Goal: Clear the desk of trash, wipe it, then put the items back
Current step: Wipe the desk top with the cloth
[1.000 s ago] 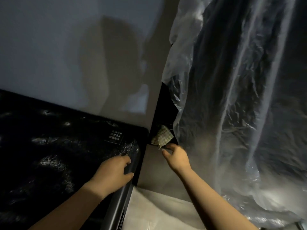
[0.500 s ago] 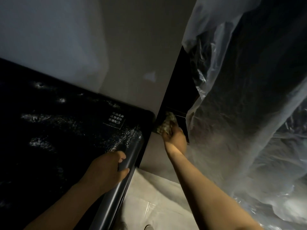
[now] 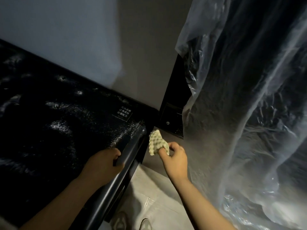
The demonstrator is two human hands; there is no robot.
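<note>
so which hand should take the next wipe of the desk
Right. The right hand pinches the checkered cloth just off the desk corner. The left hand grips the desk's front edge and has no cloth.

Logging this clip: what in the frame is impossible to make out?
Head view only:
The label on the desk: print too small and dim to read.
Whatever stands behind the plastic sheet: hidden by its folds.
Part of the cloth: covered by the fingers of the right hand.
The shoes: cut off by the bottom edge.
</note>
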